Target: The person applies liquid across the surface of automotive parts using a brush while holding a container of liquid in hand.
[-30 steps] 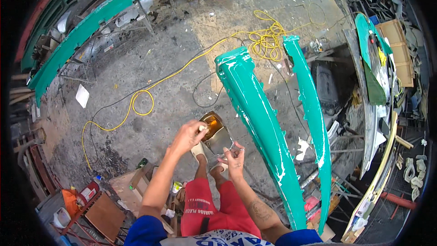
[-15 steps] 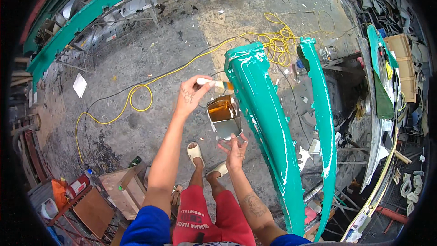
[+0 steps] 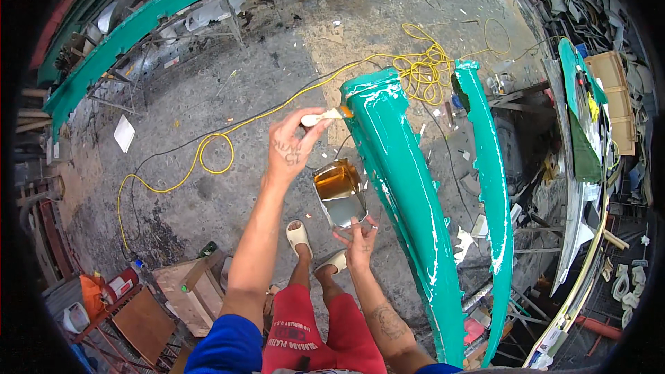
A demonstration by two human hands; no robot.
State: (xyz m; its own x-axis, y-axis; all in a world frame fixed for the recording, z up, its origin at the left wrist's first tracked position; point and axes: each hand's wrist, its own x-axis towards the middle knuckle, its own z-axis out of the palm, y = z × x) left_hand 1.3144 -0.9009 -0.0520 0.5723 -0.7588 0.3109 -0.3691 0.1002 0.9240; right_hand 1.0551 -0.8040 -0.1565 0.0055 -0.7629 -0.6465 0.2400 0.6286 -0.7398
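Note:
A paintbrush with a pale handle is pinched in my left hand. Its amber-wet bristles meet the left edge of a long teal moulded panel, close to the panel's far end. My right hand grips the near side of an open boxy container; amber liquid lies inside it. The container hangs below the brush, left of the panel and apart from it. White streaks and glossy patches run along the panel.
To the right stands a second, narrower teal panel. Another long teal piece rests on metal stands at far left. A yellow hose snakes over the concrete floor. Wooden boxes and a red-and-white canister sit at near left.
The brush has moved slightly farther from me along the panel's left edge. The container has shifted a little toward me, away from the brush.

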